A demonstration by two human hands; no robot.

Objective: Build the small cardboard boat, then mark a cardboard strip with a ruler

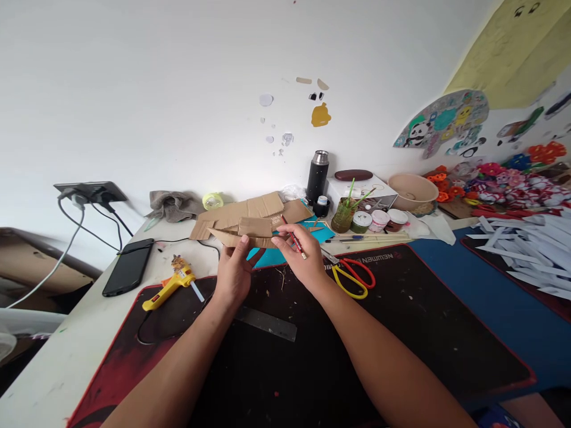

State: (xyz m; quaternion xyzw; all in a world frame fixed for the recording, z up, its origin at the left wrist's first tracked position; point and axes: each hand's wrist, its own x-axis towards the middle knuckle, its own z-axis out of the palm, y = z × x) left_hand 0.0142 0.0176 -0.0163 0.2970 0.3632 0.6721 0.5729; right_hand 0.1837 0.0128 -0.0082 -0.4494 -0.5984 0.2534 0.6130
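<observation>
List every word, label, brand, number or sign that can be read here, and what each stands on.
"NEWMEN": on the black desk mat; the letters beside it, near the scissors, are unclear.
"URE" above "CER", as best I can tell: on the cardboard by the right hand.
Too small to read: the marks on the pencil and the glue gun.
No number is legible.
</observation>
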